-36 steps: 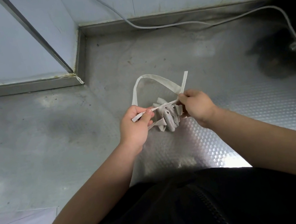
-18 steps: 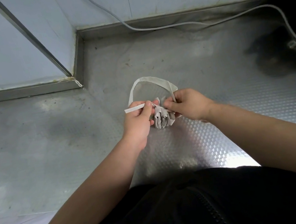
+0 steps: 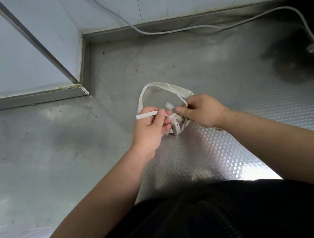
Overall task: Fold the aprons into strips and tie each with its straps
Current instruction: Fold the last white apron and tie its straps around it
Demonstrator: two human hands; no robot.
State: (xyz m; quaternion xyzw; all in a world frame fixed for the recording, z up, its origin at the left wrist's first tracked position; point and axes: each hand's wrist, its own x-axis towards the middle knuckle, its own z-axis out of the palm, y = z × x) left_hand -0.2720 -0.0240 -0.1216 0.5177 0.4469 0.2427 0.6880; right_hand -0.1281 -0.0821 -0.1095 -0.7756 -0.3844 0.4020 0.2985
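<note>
Well, mid-frame the bunched apron (image 3: 176,125) sits between both hands, just over the steel tabletop (image 3: 225,62). The left hand (image 3: 150,131) pinches a strap end (image 3: 147,115) that pokes leftward; the right hand (image 3: 204,111), fingers curled, seems to pinch the strap loop (image 3: 167,85) arching above.

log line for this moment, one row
step: tying strap | left hand: pinches strap end | right hand: pinches strap loop | folded apron: bunched between both hands
</note>
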